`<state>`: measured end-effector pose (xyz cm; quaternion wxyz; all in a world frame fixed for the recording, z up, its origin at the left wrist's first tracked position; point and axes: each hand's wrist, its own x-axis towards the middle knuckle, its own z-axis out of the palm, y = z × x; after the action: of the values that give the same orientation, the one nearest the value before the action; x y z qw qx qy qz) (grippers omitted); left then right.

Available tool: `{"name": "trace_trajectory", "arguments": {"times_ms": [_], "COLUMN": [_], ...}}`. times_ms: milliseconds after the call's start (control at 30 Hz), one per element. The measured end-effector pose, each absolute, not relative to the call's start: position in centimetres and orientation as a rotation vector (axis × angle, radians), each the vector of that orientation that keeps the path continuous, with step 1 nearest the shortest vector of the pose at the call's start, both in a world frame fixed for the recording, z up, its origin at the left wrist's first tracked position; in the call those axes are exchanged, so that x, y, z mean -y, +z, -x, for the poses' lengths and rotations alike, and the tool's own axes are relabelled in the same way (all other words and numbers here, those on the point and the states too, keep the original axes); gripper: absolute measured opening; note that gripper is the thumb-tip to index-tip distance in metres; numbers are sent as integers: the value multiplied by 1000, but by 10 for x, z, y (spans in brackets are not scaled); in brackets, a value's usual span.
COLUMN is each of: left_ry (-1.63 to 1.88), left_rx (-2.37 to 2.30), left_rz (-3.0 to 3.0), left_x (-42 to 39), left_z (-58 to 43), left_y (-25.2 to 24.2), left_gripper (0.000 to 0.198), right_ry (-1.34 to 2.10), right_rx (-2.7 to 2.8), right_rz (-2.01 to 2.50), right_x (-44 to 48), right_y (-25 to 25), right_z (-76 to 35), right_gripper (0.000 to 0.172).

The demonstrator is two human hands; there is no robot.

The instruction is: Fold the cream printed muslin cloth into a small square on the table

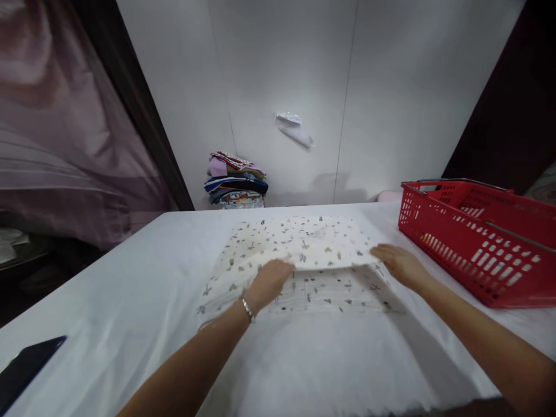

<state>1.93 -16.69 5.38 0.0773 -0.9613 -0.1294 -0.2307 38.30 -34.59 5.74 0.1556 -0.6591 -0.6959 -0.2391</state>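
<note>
**Both hands on the raised edge of a cloth**

We have the cloth [299, 240] spread in the middle of the table [130, 278], straight in front of us. It is off-white, with small scattered prints, and its upper layer is lifted along an edge that runs between our two hands. Beneath that edge we see a second printed layer lying on the table, in shade.

Our left hand [270, 281] pinches the raised edge, its fingers curled in and pressed together; a bracelet [247, 310] circles the wrist. Our right hand [396, 262] pinches the other end of the same edge, fingers held close together at the tips. Its thumb we cannot make out clearly, and the left hand is slightly blurred.

To our right, near the right hand but apart from it, stands a red basket [469, 231] with slotted walls, its contents mostly hidden from us. At the lower left a dark flat object [28, 370] lies on the table, cut off by the view. Beyond the far edge we see a stack of folded fabric [237, 182] against a pale wall [278, 63], which bears a packet [295, 130]. A pink curtain [65, 116] hangs at our left.
</note>
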Motion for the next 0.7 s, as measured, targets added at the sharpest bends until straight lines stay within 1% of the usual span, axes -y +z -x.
{"name": "trace_trajectory", "arguments": {"times_ms": [100, 200, 300, 400, 467, 567, 633, 700], "left_ry": [-562, -537, -571, -596, -561, -473, -466, -477], "left_rx": [331, 377, 442, 508, 536, 517, 536, 577], "left_rz": [2968, 2999, 2994, 2960, 2951, 2992, 3003, 2993], "left_x": [191, 201, 199, 193, 192, 195, 199, 202], "left_z": [-3, 3, 0, -5, -8, -11, -11, -10], "left_y": [8, -11, -5, 10, 13, 8, 2, 0], "left_gripper": [30, 34, 38, 42, 39, 29, 27, 27], "right_ry": [-556, -430, -359, -467, -535, -380, -277, -293], "right_rx": [2100, 2132, 2157, 2061, 1981, 2125, 2204, 2185], "right_rz": [1921, 1940, 1937, 1951, 1991, 2027, 2040, 2067], "right_x": [367, 379, 381, 377, 375, 377, 381, 385], "right_y": [11, -13, -12, 1, 7, 7, 3, 1], "right_z": [-376, -369, -365, -365, -366, -365, -362, -356], "right_gripper": [42, 44, 43, 38, 39, 40, 40, 44]}}
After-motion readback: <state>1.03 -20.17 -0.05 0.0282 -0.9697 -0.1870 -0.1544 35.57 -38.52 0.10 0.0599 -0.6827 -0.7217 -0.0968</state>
